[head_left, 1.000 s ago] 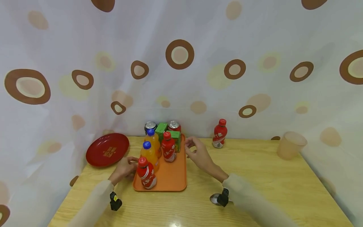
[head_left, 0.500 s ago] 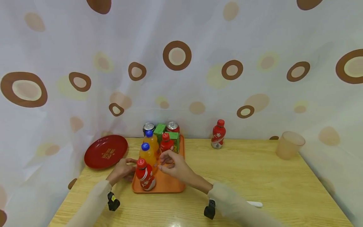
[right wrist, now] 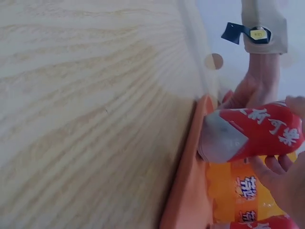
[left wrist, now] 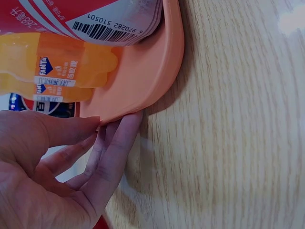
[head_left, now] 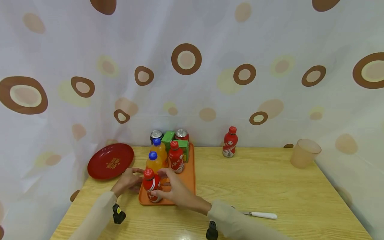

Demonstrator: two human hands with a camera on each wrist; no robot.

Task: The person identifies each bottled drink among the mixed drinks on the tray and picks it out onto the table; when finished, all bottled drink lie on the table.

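An orange tray [head_left: 187,183] carries drinks. My left hand [head_left: 129,180] pinches its left rim, thumb on top and fingers below, as the left wrist view shows. My right hand [head_left: 177,191] holds the red bottle [head_left: 149,184] at the tray's near left corner, its thumb and fingers on opposite sides. Behind this bottle stand two orange Fanta bottles [head_left: 159,150] with blue caps. A second red bottle [head_left: 175,158] stands to their right, with green cartons [head_left: 183,148] beyond. A dark can [head_left: 156,135] and a red can [head_left: 182,135] are at the back.
A red plate [head_left: 111,161] lies left of the tray. Another red bottle [head_left: 230,143] stands by the back wall, and a translucent cup [head_left: 305,153] is at the far right. A white-handled utensil [head_left: 264,215] lies near my right sleeve, which partly covers it.
My right hand has moved left from the tray's right side, across the tray, to the near red bottle, which it now holds. The left hand has stayed at the rim.
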